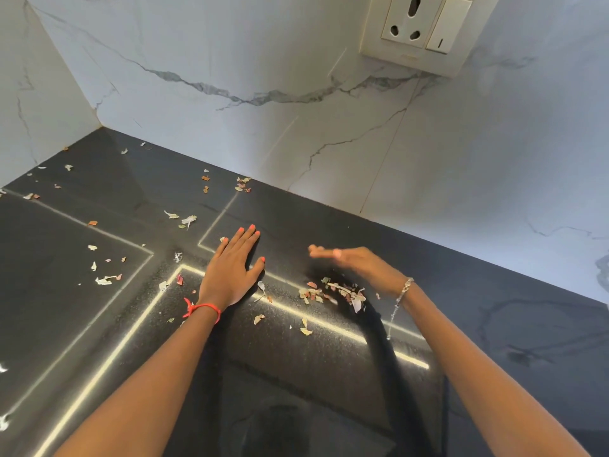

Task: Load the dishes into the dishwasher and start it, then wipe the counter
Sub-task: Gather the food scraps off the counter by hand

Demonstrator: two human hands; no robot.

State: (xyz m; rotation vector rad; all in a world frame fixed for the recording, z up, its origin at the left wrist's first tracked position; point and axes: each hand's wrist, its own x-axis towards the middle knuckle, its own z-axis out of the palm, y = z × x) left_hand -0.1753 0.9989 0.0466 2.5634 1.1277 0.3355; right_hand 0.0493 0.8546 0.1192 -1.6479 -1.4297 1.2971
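Observation:
A glossy black counter (329,351) runs into a corner of white marble walls. Small scraps of peel are scattered across it, with one gathered pile of scraps (334,291) near the middle. My left hand (232,270) lies flat, palm down, on the counter with fingers together, a red thread on the wrist. My right hand (357,263) stands on its edge just behind the pile, fingers stretched out and blurred, holding nothing; a silver bracelet hangs from the wrist. No cloth and no dishes are in view.
Loose scraps (105,280) lie to the left and more scraps (243,184) sit along the back wall. A wall socket with a switch (418,28) is set in the marble wall (263,61) at the upper right. Bright light strips reflect on the counter.

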